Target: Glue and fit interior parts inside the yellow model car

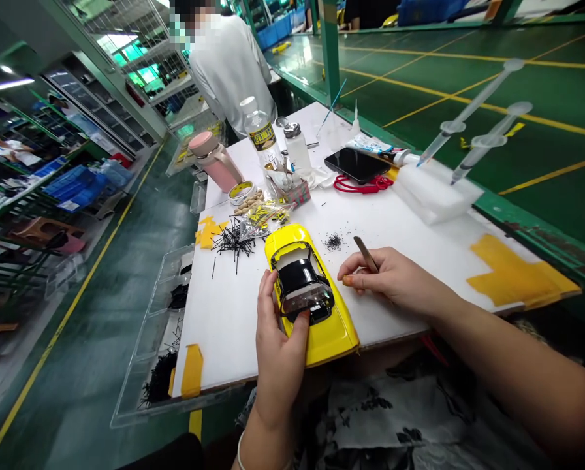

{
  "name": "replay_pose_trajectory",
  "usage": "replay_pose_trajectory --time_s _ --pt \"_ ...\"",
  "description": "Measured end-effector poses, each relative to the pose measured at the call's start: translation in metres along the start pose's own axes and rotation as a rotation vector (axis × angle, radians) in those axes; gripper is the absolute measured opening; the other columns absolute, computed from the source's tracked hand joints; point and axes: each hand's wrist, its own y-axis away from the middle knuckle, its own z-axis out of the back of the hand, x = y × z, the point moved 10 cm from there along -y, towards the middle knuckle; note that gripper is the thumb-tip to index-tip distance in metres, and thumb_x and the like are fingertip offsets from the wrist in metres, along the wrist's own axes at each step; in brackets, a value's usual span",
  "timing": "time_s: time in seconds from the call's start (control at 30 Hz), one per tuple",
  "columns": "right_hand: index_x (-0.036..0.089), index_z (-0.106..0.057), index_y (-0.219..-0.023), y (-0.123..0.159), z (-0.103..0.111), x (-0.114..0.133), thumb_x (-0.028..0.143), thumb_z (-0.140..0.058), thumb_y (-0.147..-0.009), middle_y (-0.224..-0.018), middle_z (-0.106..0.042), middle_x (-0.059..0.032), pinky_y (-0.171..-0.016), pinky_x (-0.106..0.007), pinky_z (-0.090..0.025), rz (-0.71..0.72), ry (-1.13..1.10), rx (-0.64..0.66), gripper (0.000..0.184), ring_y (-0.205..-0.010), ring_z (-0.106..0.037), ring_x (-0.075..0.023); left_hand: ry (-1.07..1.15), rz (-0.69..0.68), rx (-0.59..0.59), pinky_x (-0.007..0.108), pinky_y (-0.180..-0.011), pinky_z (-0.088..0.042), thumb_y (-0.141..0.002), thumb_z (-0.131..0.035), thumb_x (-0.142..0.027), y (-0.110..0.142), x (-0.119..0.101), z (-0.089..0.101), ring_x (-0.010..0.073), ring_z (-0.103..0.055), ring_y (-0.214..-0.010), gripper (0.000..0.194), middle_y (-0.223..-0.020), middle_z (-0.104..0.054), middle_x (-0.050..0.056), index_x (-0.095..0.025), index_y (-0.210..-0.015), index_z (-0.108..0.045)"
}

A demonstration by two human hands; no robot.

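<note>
A yellow model car body with a black roof piece lies near the front edge of the white work board. My left hand grips the car body from its left side, the thumb over the black part at the cabin. To the right of the car, my right hand is closed around tweezers, whose shaft sticks up past the fingers. Their other end is hidden by the hand. Just beyond that hand lies a scatter of tiny black parts.
Thin black strips and a plastic bag of yellow parts lie left of centre. Farther back stand a pink thermos, a bottle and a phone. Syringes stand in white foam. A person is beyond.
</note>
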Motion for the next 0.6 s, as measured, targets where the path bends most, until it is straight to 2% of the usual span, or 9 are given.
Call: replay_pose_trajectory --time_s 0.1,0.2,0.33,0.47,0.6 --pt "0.013 -0.075 -0.09 0.001 0.002 0.002 0.035 -0.075 -0.077 -0.064 -0.062 0.001 -0.055 -0.024 -0.037 0.01 -0.004 -0.027 0.025 -0.059 -0.053 -0.012 -0.071 -0.066 0.02 0.042 -0.126 -0.027 -0.095 -0.061 -0.025 -0.011 -0.006 0.002 0.0259 -0.031 -0.152 0.051 -0.164 -0.033 0.003 -0.033 -0.145 -0.054" --pt "0.014 -0.075 -0.09 0.002 0.006 0.0 0.038 -0.075 -0.076 -0.063 -0.061 0.0011 -0.054 -0.025 -0.037 -0.013 0.003 -0.061 0.027 -0.057 -0.052 -0.0123 -0.077 -0.097 0.064 0.038 -0.126 -0.028 -0.097 -0.054 -0.022 -0.013 -0.008 0.001 0.0239 -0.034 -0.151 0.043 -0.163 -0.036 0.0 -0.033 -0.138 -0.063" --pt "0.014 -0.073 -0.092 -0.001 0.005 -0.002 0.039 -0.076 -0.076 -0.065 -0.063 0.0006 -0.054 -0.025 -0.037 -0.035 -0.015 -0.058 0.029 -0.056 -0.053 -0.0122 0.008 -0.096 0.051 0.037 -0.124 -0.031 -0.097 -0.055 -0.022 -0.01 -0.004 0.004 0.0233 -0.037 -0.15 0.043 -0.163 -0.038 -0.001 -0.036 -0.137 -0.063" --pt "0.013 -0.072 -0.089 -0.006 0.001 -0.003 0.038 -0.077 -0.076 -0.079 -0.07 -0.0035 -0.06 -0.025 -0.04 -0.027 -0.009 -0.049 0.029 -0.071 -0.062 -0.0154 0.027 -0.091 0.036 0.037 -0.124 -0.032 -0.098 -0.057 -0.024 -0.008 -0.002 0.006 0.0231 -0.038 -0.149 0.04 -0.162 -0.04 -0.002 -0.038 -0.135 -0.065" --pt "0.014 -0.072 -0.085 -0.007 0.002 -0.003 0.033 -0.075 -0.076 -0.09 -0.072 -0.0054 -0.066 -0.025 -0.043 -0.03 0.014 -0.078 0.022 -0.082 -0.062 -0.0166 0.066 -0.068 0.009 0.037 -0.122 -0.035 -0.098 -0.058 -0.028 -0.007 0.001 0.011 0.0236 -0.042 -0.147 0.035 -0.159 -0.045 0.0 -0.036 -0.131 -0.068"
